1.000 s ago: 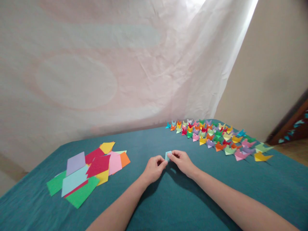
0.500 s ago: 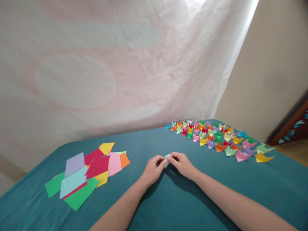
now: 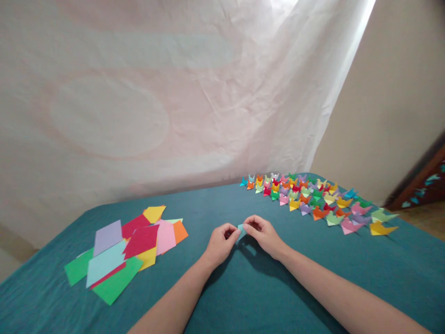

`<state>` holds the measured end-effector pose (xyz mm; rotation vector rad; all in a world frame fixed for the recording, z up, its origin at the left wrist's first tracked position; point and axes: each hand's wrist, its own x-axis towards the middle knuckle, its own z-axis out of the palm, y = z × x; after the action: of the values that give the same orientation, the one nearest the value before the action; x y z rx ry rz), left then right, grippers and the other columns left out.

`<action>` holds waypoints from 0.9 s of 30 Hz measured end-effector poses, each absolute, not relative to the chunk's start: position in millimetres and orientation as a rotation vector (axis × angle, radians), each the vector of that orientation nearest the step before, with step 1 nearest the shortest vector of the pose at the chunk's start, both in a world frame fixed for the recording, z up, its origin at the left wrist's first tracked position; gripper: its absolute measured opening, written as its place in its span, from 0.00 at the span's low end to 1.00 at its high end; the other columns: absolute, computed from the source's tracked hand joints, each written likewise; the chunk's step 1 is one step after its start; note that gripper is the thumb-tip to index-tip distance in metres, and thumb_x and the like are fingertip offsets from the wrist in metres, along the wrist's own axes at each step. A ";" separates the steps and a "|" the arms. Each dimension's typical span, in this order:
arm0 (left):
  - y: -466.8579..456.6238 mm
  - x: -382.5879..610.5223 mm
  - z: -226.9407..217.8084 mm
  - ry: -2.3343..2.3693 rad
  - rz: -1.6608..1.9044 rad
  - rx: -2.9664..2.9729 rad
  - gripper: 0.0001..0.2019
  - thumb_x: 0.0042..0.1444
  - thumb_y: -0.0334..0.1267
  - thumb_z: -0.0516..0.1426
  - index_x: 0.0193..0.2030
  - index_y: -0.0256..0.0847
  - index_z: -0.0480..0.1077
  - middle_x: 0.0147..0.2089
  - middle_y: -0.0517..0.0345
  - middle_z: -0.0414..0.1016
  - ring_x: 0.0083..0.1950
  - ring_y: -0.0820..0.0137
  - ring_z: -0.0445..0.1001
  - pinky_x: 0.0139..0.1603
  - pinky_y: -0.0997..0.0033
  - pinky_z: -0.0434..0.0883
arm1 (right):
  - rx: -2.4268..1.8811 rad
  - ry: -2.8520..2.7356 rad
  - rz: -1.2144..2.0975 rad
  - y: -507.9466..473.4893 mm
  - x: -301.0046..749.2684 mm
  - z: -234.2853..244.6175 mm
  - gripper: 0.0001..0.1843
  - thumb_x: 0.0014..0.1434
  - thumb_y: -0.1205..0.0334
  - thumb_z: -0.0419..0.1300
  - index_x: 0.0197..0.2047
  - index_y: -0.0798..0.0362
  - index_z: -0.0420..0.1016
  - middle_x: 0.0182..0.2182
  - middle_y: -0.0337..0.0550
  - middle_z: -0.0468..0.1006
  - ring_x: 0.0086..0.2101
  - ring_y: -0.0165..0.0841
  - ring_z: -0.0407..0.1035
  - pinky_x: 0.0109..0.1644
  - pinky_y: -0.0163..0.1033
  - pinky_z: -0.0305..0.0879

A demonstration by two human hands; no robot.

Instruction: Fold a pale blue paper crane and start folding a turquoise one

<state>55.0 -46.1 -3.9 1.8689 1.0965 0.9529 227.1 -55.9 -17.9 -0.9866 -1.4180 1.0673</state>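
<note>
Both my hands meet over the middle of the teal tablecloth [image 3: 250, 287]. My left hand [image 3: 220, 243] and my right hand [image 3: 263, 234] pinch a small folded piece of light blue paper [image 3: 240, 228] between their fingertips. The fingers of both hands are curled closed around it, and most of the paper is hidden by them. The piece is held just above the cloth.
A loose pile of coloured paper squares [image 3: 121, 250] lies on the left. Rows of several small folded paper figures [image 3: 313, 199] stand at the back right. A pale sheet [image 3: 156, 93] hangs behind the table. A wooden door frame [image 3: 417, 181] shows at far right.
The light blue piece is now more covered by my fingers and looks smaller. My hands stayed at the same place, with the fingers shifting slightly on the paper.
</note>
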 end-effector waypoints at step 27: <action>-39.4 50.8 -5.5 1.049 1.076 1.673 0.13 0.52 0.45 0.57 0.32 0.35 0.70 0.29 0.58 0.71 0.30 0.72 0.66 0.33 0.75 0.63 | -1.097 -1.715 0.873 -59.6 224.5 -9.0 0.13 0.56 0.54 0.56 0.27 0.54 0.68 0.23 0.35 0.64 0.25 0.28 0.58 0.30 0.33 0.55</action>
<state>50.8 -39.4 -5.5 1.6730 1.0492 1.0764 224.5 -59.6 -9.0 -1.0966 -1.7154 0.8727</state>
